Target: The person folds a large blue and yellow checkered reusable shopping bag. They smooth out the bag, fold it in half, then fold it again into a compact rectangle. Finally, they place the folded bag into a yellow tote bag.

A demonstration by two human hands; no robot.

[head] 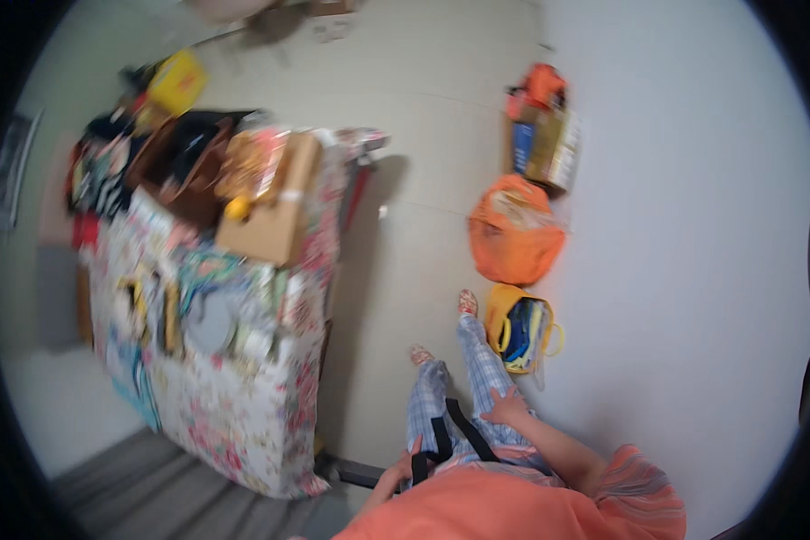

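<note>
My right hand (507, 408) is over the right leg of the blue plaid trousers (480, 361), fingers spread and holding nothing that I can see. My left hand (405, 466) is low beside the left hip, partly behind a black strap (421, 467). Whether it grips the strap cannot be made out. A second black strap (469, 432) hangs between the legs. Just ahead of the right hand, a yellow bag (509, 300) stands against the wall with blue and pale items inside. Patterned slippers (468, 302) are on the feet.
A bed or table with a floral cloth (243, 432) is at left. On it are a cardboard box (260, 236), a brown open bag (155, 162) and blurred clutter. Along the white wall (682, 236) sit an orange bag (516, 243) and a carton (550, 152).
</note>
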